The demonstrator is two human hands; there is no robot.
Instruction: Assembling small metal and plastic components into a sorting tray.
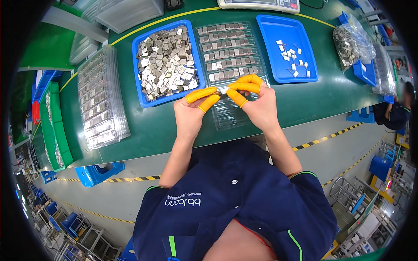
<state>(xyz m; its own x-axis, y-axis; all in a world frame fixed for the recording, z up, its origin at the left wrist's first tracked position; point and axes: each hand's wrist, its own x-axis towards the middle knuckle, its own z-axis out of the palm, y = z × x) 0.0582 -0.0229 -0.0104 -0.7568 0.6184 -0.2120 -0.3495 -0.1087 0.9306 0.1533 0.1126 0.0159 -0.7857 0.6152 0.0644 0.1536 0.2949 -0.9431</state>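
Observation:
Over a clear plastic slotted tray [230, 116], my two hands meet with yellow finger covers on thumbs and fingers. My left hand [190, 114] is closed in a pinch at one end of a small white-and-metal piece [224, 91]. My right hand [257, 104] pinches the same piece from the other side; the fingertips partly hide it. Farther up, the tray holds several rows of small metal blocks [224, 55] with thin wires. Left of it, a blue tray [145, 101] is heaped with loose metal blocks [167, 63]. Small white wired pieces [292, 54] lie scattered in another blue tray [285, 27] on the right.
Stacked clear trays [103, 98] with metal pieces stand at the left of the green table [305, 104], beside a green bin [56, 124]. A scale [265, 4] is at the back. On the right sits a plastic bag of parts [346, 45]; a person [398, 111] is beyond.

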